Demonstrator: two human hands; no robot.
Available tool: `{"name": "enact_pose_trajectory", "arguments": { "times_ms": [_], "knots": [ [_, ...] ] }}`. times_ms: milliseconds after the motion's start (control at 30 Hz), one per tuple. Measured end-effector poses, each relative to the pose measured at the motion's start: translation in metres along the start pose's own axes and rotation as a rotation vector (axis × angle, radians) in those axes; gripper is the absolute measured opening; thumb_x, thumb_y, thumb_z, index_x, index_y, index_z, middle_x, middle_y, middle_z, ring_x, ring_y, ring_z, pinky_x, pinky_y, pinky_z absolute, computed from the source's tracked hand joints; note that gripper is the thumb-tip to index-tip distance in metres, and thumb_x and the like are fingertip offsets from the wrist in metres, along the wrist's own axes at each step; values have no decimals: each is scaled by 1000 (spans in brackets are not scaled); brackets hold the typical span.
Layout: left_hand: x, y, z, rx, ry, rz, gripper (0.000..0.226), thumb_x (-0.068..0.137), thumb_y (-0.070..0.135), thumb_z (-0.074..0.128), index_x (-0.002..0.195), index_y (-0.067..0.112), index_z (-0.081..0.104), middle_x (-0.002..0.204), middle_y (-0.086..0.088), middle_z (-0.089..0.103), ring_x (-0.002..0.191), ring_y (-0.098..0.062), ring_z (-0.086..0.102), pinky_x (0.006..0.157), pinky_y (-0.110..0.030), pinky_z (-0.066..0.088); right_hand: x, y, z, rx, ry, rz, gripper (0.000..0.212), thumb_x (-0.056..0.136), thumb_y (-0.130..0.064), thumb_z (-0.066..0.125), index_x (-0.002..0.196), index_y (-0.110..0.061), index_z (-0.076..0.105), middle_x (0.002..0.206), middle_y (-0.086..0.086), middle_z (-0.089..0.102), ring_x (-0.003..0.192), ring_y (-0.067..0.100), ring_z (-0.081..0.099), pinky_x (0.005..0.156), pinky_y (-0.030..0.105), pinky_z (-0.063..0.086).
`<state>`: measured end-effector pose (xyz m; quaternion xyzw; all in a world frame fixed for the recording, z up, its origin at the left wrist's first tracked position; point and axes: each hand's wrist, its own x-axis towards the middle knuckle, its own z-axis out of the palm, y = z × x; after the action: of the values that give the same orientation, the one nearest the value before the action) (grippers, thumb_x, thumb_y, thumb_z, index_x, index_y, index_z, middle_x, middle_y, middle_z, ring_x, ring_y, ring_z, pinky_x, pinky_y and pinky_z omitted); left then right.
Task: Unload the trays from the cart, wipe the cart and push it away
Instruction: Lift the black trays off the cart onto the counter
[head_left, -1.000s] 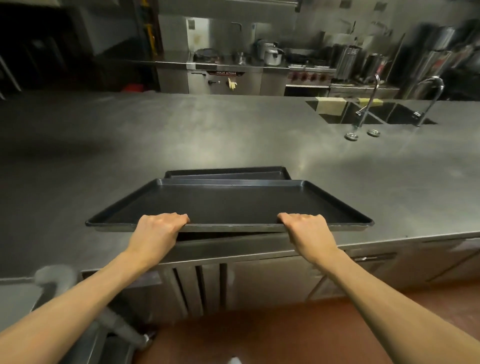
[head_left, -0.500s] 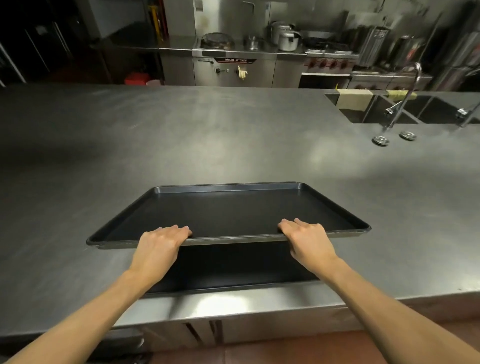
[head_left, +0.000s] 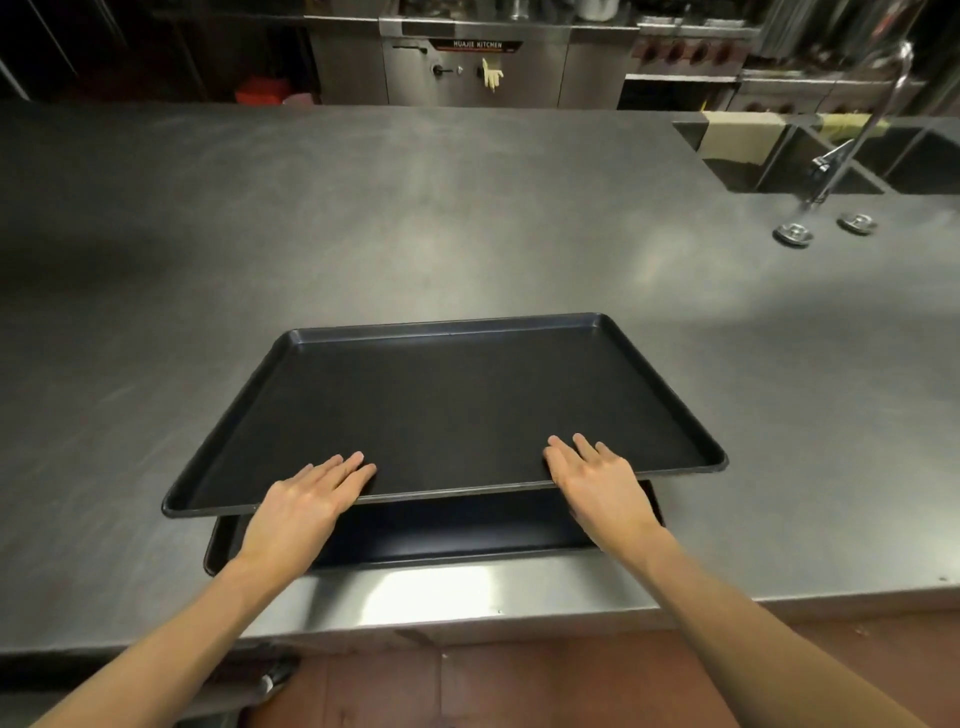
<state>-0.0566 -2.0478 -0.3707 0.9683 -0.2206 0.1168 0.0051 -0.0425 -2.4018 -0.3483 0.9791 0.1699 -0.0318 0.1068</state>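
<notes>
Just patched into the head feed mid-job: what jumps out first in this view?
A big black tray sits dead centre on the steel counter, stacked askew over a second black tray that peeks out at the near edge. The left hand and right hand lie on its near rim, fingers stretched forward. Far right, a sink with a tall tap catches the light.

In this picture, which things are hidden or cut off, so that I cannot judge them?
Head view only:
- Lower tray: mostly hidden under the top tray.
- Thumbs of the left hand and right hand: hidden under the hands.
- Cart: outside the frame.
- Faucet: top cut off by the upper edge.
</notes>
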Motion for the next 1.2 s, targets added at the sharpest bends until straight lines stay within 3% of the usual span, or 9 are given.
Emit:
{"name": "enact_pose_trajectory", "arguments": {
  "times_ms": [100,300,367,433,567,800,933,1033,1200],
  "knots": [
    [-14,2,18,14,-96,7,79,50,-13,84,122,12,66,122,-10,68,105,-28,68,75,-40,59,-4,-6,22,1,-106,-10,77,36,3,93,108,-3,65,120,18,68,103,43,68,74,50,59],
    [-34,9,43,16,-219,-6,79,51,-2,89,125,12,64,125,-12,66,108,-30,67,76,-43,59,-17,-22,53,-30,-167,-114,61,89,0,60,145,-2,36,158,19,29,142,43,31,105,51,42],
    [-40,6,50,17,-245,-22,82,51,-2,89,127,12,62,128,-12,64,111,-30,65,79,-44,58,-17,-28,62,-43,-189,-136,64,89,2,57,148,-2,32,159,18,26,143,42,29,104,50,42],
    [-44,4,51,7,-264,-35,79,52,4,91,126,11,63,128,-12,64,112,-32,64,78,-45,59,-17,-35,68,-29,-224,-103,64,84,-5,70,142,-5,44,153,16,40,137,40,41,92,47,51],
    [-46,4,52,-1,-306,-67,75,46,26,95,115,10,70,119,-12,69,101,-32,69,61,-38,60,-16,-42,83,76,-210,-76,64,66,-44,86,115,-7,69,127,12,66,115,34,63,72,40,58],
    [-46,1,58,-67,-253,-116,71,52,31,92,118,16,69,122,-7,68,108,-29,67,53,-34,58,-18,-41,85,141,-91,-53,61,64,-50,85,107,-8,71,121,11,70,112,32,66,73,39,59],
    [-46,-1,57,-138,-276,-170,69,57,37,88,121,20,67,129,-3,64,116,-26,63,66,-36,60,-19,-42,82,200,-79,-25,60,79,-49,73,123,-8,64,138,11,59,130,32,52,91,43,53],
    [-45,-4,61,-267,-345,-266,61,78,54,69,130,23,60,145,7,48,136,-16,43,96,-39,51,-19,-43,79,224,-231,1,69,95,-53,49,147,-10,37,160,9,27,149,29,21,116,44,28],
    [-41,1,58,-405,-362,-381,48,90,49,55,128,20,62,143,1,51,137,-18,41,103,-39,42,-20,-52,69,362,-350,124,68,99,-51,42,152,-10,27,164,10,15,151,27,11,119,44,20]
  ]
}}
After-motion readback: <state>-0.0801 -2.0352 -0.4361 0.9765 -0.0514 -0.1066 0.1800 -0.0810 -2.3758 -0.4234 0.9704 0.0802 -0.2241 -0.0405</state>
